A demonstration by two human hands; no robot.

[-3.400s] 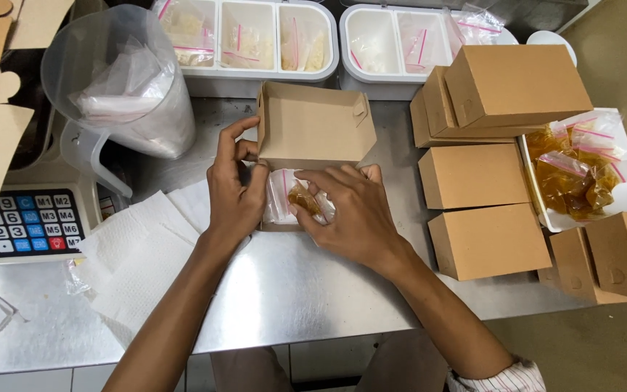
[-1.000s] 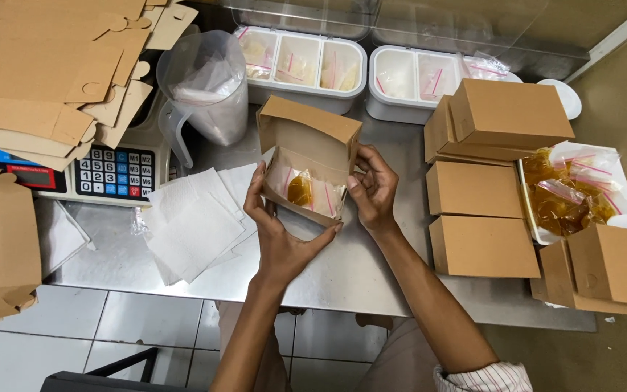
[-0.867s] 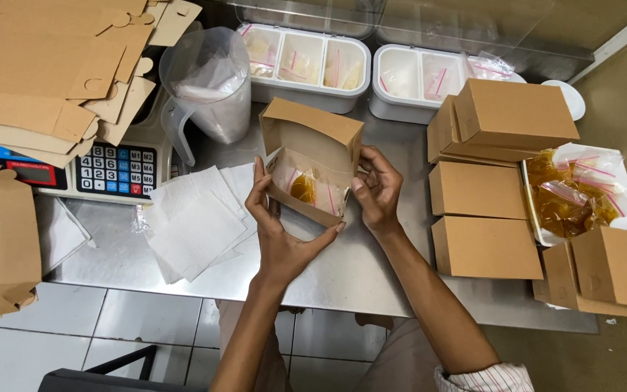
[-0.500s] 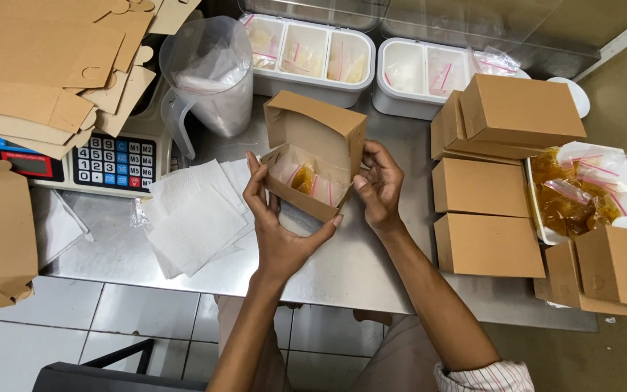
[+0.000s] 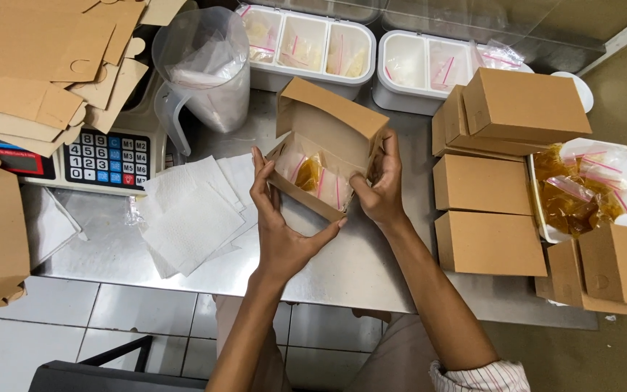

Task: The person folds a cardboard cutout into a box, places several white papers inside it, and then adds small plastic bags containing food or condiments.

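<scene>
Holding open brown box (image 5: 326, 156) above steel table (image 5: 371, 268): left hand (image 5: 282, 218) grips near side, right hand (image 5: 380, 190) grips right end. Small clear bags (image 5: 316, 176) sit inside. White paper sheets (image 5: 186, 210) lie left, closed boxes (image 5: 484, 210) right, plastic jug (image 5: 205, 72) behind.

The open box (image 5: 328, 145) was matt brown cardboard, holding glossy clear plastic sachets (image 5: 313, 174). The counter (image 5: 371, 268) was brushed, dully reflective steel. The napkins (image 5: 190, 214) were soft white paper; the jug (image 5: 205, 69) was cloudy translucent plastic.
</scene>
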